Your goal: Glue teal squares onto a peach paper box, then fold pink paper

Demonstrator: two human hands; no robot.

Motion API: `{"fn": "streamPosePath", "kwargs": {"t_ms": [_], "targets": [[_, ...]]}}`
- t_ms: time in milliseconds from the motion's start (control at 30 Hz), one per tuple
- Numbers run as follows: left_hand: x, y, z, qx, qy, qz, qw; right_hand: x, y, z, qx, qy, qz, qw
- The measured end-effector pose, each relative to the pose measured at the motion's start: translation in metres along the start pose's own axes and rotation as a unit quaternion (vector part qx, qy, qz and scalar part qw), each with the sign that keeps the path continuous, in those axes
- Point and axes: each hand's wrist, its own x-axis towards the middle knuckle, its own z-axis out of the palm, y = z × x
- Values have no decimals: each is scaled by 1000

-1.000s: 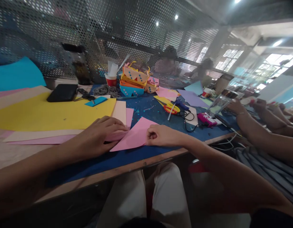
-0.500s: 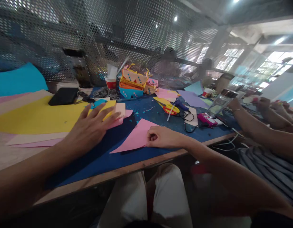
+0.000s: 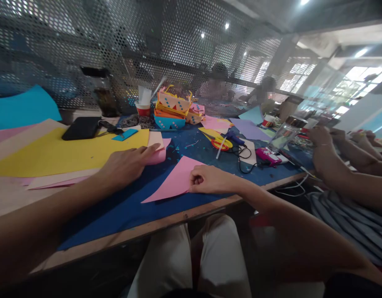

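My right hand (image 3: pixel 209 180) is closed, its thumb and fingers pinching a pink sheet of paper (image 3: pixel 175 178) with a pointed corner. This sheet lies on the blue tabletop near the front edge. My left hand (image 3: pixel 124 167) rests at the right end of a stack of coloured sheets, fingers stretched out and close together. Topmost there is a yellow sheet (image 3: pixel 67 153), with peach and pink sheets under it. By the left fingertips the pink end (image 3: pixel 158 156) of a lower sheet curls up.
On the stack lie a black wallet (image 3: pixel 82 127), keys and a blue paper piece (image 3: pixel 125 134). Decorated paper crafts (image 3: pixel 170 109) stand behind, beside a paper cup (image 3: pixel 143 108). Scissors (image 3: pixel 220 144), a glue gun (image 3: pixel 236 137) and a glass jar (image 3: pixel 285 133) are rightward. A co-worker's arm (image 3: pixel 336 165) reaches in.
My left hand has come down and its spread fingers have drawn together at the stack's right edge, uncovering the blue paper piece. My right hand stays on the pink sheet.
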Motion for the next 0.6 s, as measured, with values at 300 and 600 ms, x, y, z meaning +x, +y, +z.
{"fn": "streamPosePath", "kwargs": {"t_ms": [300, 600], "targets": [[-46, 34, -23, -360, 107, 155, 914, 1, -6, -2, -24, -7, -1, 1000], [-45, 51, -3, -395, 35, 125, 910, -4, -8, 6, -36, 26, 13, 999]]}}
